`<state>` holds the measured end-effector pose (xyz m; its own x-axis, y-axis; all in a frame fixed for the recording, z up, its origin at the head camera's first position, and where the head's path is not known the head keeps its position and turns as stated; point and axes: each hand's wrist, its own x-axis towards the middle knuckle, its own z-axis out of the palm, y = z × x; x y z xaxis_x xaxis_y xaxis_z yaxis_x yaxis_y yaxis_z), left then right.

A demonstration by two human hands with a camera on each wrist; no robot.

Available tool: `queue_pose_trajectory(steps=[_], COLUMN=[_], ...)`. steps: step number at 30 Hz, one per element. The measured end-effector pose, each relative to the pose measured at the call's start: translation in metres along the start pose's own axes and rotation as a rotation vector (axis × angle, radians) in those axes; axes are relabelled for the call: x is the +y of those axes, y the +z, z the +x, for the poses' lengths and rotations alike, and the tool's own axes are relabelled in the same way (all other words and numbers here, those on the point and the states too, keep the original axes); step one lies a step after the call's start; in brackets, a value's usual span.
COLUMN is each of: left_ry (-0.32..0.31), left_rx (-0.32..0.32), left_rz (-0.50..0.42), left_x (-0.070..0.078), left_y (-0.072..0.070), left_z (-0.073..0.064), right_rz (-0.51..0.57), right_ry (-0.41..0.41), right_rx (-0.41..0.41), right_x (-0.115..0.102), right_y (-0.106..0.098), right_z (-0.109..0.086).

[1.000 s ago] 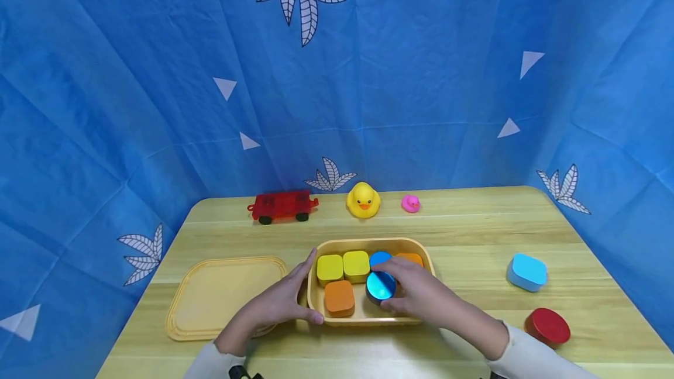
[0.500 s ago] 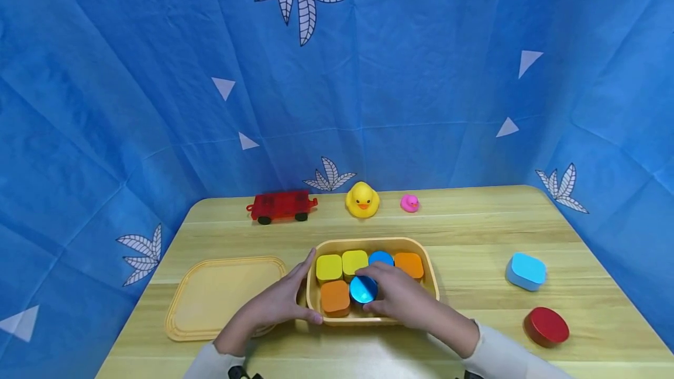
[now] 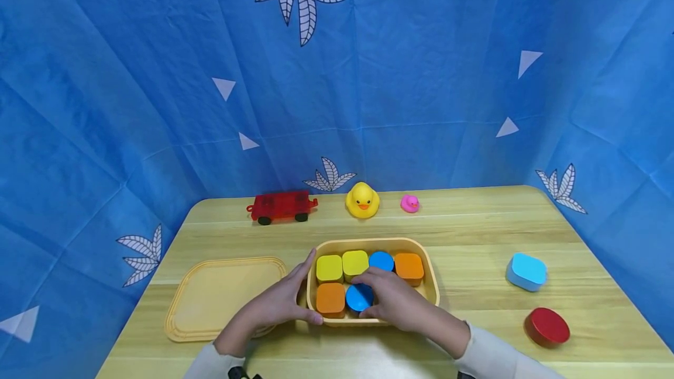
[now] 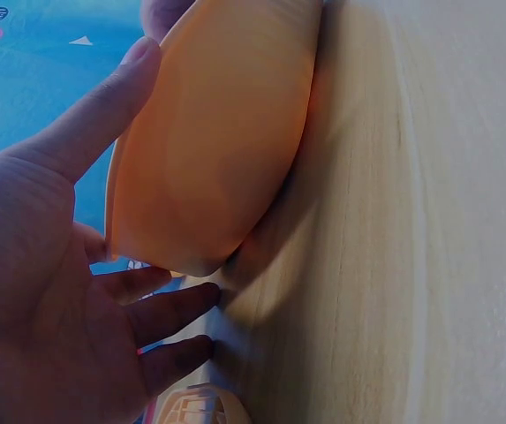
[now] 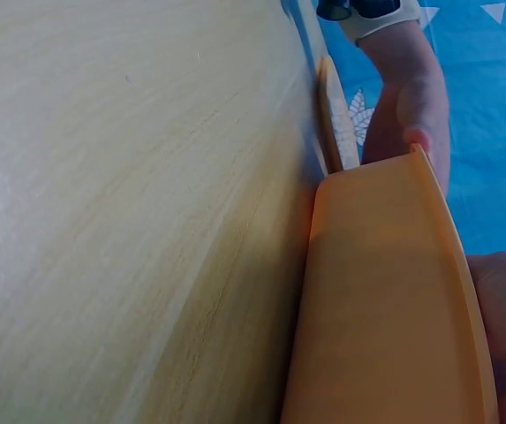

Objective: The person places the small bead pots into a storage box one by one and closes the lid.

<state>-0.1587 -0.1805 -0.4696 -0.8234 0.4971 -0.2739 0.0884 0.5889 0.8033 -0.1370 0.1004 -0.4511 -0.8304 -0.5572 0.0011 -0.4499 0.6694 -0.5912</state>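
A tan rectangular plastic box (image 3: pixel 368 321) stands in the middle of the table. My left hand (image 3: pixel 284 299) holds its left end, thumb at the front rim and forefinger at the back corner. In the left wrist view the other fingers spread along the end wall. Reaching into the box, my right hand (image 3: pixel 397 303) grips a blue round block (image 3: pixel 360 297) between fingers and thumb. That block sits right of an orange block (image 3: pixel 330 299) in the front row. Behind are two yellow blocks (image 3: pixel 329 268), another blue round block (image 3: pixel 381 261) and an orange block (image 3: pixel 409 268).
Left of the box lies a tan lid (image 3: pixel 221 297). A light blue block (image 3: pixel 526 272) and a red round block (image 3: pixel 547 327) are on the right. Along the back stand a red toy wagon (image 3: pixel 282 206), a yellow duck (image 3: pixel 363 200) and a pink duck (image 3: pixel 410 203).
My right hand has moved the blue round block left and down into the box's front row. The orange block beside it has shifted slightly left. My left hand has stayed at the box.
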Motion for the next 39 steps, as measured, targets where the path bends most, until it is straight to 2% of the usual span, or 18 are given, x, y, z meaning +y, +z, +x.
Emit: queue_pose_trajectory(steps=[13,21,25,31,39], left_ry=[0.009,0.018,0.021,0.017,0.012], left_rx=[0.002,-0.001,0.001,0.000,-0.005], left_rz=[-0.006,0.009,0.009,0.001,-0.014], left_x=[0.000,0.000,0.000,0.001,0.002], left_y=[-0.001,-0.002,-0.002,-0.002,-0.001], left_z=[0.000,-0.001,-0.002,-0.002,-0.003], right_rz=[0.004,0.166,0.188,0.112,0.055], right_ry=[-0.030,-0.024,-0.038,-0.059,-0.002], right_rx=[0.008,0.062,0.104,0.209,0.325], right_x=[0.002,0.011,0.017,0.028,0.045], right_y=[-0.004,-0.016,-0.025,-0.044,-0.067], right_z=[-0.001,-0.014,-0.026,-0.050,-0.089])
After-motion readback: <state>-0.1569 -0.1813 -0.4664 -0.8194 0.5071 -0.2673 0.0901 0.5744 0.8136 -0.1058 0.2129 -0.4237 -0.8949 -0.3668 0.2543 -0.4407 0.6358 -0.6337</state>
